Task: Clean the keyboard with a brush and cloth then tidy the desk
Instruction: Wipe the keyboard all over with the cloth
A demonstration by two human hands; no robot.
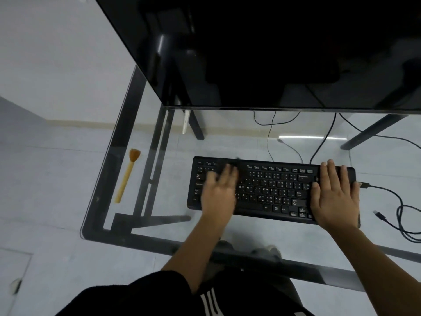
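A large dark monitor [284, 49] fills the top of the view, its screen off, standing at the back of a glass-topped desk [127, 124] with a black frame. Pale floor tiles show through the glass. A black keyboard [268, 188] lies flat on the desk below the monitor, a little right of centre.

Both bare forearms reach in from the bottom edge. The right hand [335, 197] lies palm down on the right end of the keyboard, fingers spread and flat, holding nothing. The left hand [218, 190] is over the left part of the keyboard, fingers loosely extended; it is blurred, and a dark patch just beyond its fingertips may be a cloth, but I cannot tell, nor whether the hand holds anything.

A black cable [401, 208] with a USB plug lies looped on the glass to the right of the keyboard. A small brush [127, 176] with a pale wooden handle and orange-brown bristles lies well to the left, near the desk's left edge, bristles pointing away from the person.
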